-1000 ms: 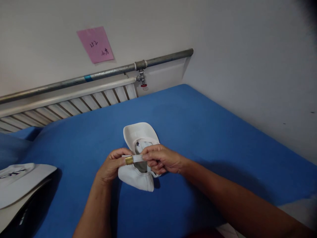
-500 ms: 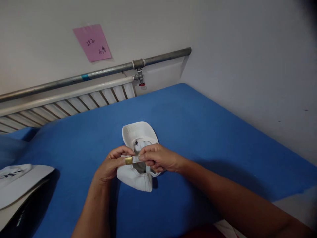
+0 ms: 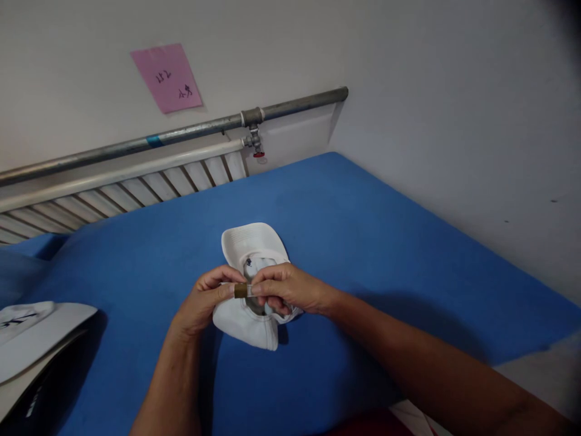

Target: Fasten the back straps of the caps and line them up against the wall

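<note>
A white baseball cap (image 3: pixel 247 327) lies on the blue tabletop, its inside facing up and its brim pointing away from me. Across its back runs a strap with a brass-coloured buckle (image 3: pixel 241 290). My left hand (image 3: pixel 206 297) pinches the buckle end between thumb and fingers. Just right of the buckle, my right hand (image 3: pixel 290 287) is closed on the white strap (image 3: pixel 249 290), thumb on top. Only a short piece of strap shows between the buckle and my right thumb. The strap's free end is hidden by my fingers.
At the left edge several caps (image 3: pixel 49 339) sit stacked, a white one on top. The blue table (image 3: pixel 354 224) meets walls at the back and right. Behind it run a white radiator (image 3: pixel 172 181), a metal pipe (image 3: pixel 195 133) and a red-handled valve (image 3: pixel 258 154). A pink note (image 3: pixel 167 79) hangs above.
My right hand has moved slightly left towards the buckle, so less strap shows between them. The buckle has tilted and looks darker. The cap stays in place.
</note>
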The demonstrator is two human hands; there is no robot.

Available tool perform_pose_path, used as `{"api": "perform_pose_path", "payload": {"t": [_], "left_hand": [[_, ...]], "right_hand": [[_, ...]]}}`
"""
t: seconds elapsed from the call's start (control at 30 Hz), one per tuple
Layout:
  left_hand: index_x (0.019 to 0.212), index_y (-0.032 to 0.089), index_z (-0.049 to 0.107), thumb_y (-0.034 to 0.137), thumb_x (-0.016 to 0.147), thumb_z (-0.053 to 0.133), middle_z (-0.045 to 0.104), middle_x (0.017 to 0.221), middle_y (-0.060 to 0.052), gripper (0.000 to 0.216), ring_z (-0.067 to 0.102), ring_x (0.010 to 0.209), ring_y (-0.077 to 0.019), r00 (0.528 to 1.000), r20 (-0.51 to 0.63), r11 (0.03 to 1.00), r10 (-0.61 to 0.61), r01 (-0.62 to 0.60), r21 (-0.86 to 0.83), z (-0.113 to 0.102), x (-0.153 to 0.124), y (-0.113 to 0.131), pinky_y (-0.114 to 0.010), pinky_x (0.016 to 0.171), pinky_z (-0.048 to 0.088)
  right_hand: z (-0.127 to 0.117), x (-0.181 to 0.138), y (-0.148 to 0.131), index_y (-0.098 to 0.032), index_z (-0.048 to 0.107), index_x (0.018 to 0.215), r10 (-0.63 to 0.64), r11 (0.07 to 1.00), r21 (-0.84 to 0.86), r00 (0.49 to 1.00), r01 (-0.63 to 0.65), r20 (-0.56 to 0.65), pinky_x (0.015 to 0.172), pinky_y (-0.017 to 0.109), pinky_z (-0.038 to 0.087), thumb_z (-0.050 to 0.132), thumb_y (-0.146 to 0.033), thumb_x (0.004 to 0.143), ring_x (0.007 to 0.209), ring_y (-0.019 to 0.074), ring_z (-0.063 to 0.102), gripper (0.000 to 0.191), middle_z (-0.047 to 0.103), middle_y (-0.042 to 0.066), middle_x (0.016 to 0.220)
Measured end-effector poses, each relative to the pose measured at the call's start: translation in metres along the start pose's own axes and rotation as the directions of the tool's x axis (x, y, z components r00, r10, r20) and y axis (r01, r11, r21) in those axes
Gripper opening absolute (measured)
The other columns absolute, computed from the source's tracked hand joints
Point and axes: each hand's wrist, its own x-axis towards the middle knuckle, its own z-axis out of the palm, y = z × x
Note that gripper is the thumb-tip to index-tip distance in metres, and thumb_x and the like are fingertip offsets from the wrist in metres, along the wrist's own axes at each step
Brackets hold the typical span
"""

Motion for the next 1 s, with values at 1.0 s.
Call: {"api": "perform_pose_path", "payload": {"t": [1.0], "left_hand": [[0.093,0.026,0.073,0.022,0.061,0.083,0.070,0.089,0.000,0.033,0.063,0.075,-0.0129,0.985,0.094,0.975,0.145,-0.159,0.157,-0.003,-0.005,0.004,-0.019,0.066,0.050]], "right_hand": [[0.008,0.003,0.005,-0.015,0.056,0.068,-0.001,0.975,0.220,0.995,0.023,-0.096,0.032,0.014,0.025,0.062,-0.025,0.074,0.037,0.0024,0.037,0.013,0.052,-0.006,0.053]]}}
